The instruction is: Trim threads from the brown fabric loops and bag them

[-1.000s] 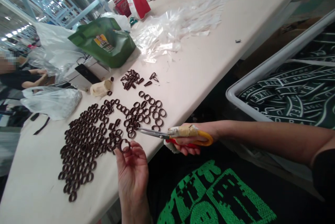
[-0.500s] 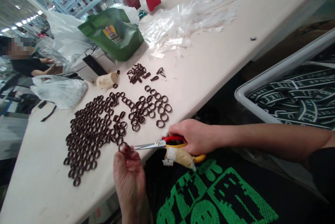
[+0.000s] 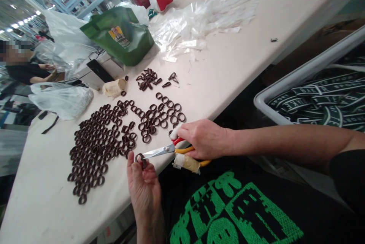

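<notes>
Between the thumb and fingers of my left hand (image 3: 145, 183) is a small dark brown loop (image 3: 140, 159). My right hand (image 3: 203, 137) is closed around a pair of scissors (image 3: 159, 151) with a red and a yellow handle, the yellow one partly wrapped in tape. The scissor tips touch or nearly touch the loop; whether they are on a thread I cannot make out. A white wrap covers one right fingertip. Just beyond my hands, a large pile of brown loops (image 3: 97, 141) spreads over the white table (image 3: 42, 198). Farther back lies a smaller heap of flattened loops (image 3: 148, 80).
A green bag (image 3: 122, 38), a knotted plastic bag (image 3: 64, 99) and a tan roll (image 3: 114, 87) stand behind the loops. Clear plastic strips (image 3: 194, 23) cover the far table. At right, a white bin (image 3: 265, 103) holds dark lettered straps. A person (image 3: 25, 71) is at far left.
The scissors and my right hand have shifted slightly left and up. The blades now look closed together. My left hand has turned the loop a little and moved slightly right.
</notes>
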Available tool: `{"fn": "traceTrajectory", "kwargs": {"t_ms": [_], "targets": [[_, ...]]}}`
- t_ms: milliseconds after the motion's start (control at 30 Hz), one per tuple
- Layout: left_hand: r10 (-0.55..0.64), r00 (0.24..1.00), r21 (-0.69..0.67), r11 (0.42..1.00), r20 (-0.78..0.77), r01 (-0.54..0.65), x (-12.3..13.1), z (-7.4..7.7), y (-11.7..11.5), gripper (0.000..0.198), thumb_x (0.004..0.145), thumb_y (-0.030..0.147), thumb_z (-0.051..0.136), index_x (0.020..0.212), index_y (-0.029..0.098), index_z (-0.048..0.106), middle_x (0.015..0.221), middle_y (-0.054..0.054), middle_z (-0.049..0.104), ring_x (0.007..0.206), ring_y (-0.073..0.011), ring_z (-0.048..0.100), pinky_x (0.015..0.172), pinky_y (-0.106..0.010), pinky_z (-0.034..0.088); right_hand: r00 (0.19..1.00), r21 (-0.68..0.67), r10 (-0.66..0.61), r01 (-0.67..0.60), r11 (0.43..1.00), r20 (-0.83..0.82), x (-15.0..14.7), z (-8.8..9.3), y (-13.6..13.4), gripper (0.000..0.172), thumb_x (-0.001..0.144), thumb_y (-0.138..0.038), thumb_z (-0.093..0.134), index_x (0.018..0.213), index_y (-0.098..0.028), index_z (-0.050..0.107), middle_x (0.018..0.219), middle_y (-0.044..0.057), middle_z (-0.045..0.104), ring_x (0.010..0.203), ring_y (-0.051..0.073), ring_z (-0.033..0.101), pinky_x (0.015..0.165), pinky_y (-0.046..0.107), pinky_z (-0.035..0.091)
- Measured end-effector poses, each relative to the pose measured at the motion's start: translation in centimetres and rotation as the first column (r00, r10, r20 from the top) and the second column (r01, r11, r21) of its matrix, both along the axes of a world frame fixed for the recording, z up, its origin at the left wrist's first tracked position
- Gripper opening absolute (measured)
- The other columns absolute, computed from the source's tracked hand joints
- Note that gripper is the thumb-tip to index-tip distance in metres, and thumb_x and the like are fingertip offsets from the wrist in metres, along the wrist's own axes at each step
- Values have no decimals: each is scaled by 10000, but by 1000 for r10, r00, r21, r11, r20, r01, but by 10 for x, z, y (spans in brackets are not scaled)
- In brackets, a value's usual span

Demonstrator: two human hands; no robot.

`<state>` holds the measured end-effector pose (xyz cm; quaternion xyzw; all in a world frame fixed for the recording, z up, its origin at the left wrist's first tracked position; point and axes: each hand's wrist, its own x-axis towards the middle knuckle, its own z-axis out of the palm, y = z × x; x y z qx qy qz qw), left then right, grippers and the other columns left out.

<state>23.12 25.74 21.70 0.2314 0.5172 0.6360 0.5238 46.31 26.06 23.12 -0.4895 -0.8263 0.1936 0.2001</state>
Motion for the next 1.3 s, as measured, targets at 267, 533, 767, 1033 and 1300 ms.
{"fn": "traceTrajectory", "kwargs": {"t_ms": [267, 533, 767, 1033, 1300], "targets": [[-1, 992, 32, 999, -124, 5, 4, -2, -3, 386, 838, 249, 746, 1213, 284, 663, 1013, 12, 620, 871, -51, 600, 759, -115, 499, 999, 57, 12, -15, 998, 53, -1, -2, 1, 384, 848, -467, 671, 1037, -137, 617, 948, 89, 663, 834, 217, 600, 691, 315, 426], [-23, 989, 10, 1000, -145, 25, 4, -7, -4, 394, 811, 286, 773, 1193, 273, 680, 1034, -8, 630, 901, -72, 605, 752, -125, 504, 995, 122, 30, -42, 992, 99, 1, -5, 0, 372, 867, -466, 645, 1016, -128, 601, 946, 102, 652, 874, 226, 596, 727, 321, 432], [-37, 986, 20, 999, -164, 41, 8, -6, -6, 425, 807, 278, 774, 1217, 262, 666, 1025, -2, 628, 876, -67, 601, 764, -129, 504, 998, 95, 13, -19, 995, 60, -1, -9, -1, 375, 866, -472, 637, 1042, -142, 612, 946, 93, 666, 853, 219, 609, 714, 315, 439], [-30, 995, -6, 1000, -93, 30, 13, -8, -7, 330, 830, 248, 736, 1158, 252, 703, 1041, -16, 637, 829, -64, 594, 740, -119, 511, 999, -29, 42, -41, 999, 25, 2, -9, -3, 357, 861, -448, 661, 1062, -154, 630, 946, 76, 673, 829, 205, 628, 688, 298, 428], [-76, 993, -6, 997, -91, 76, 13, -10, -8, 282, 853, 269, 717, 1135, 262, 716, 1001, -10, 638, 806, -56, 604, 748, -113, 511, 990, 24, 50, -53, 998, 130, 2, -13, -6, 385, 888, -475, 651, 1071, -140, 593, 953, 87, 655, 861, 211, 636, 690, 295, 438]]}}
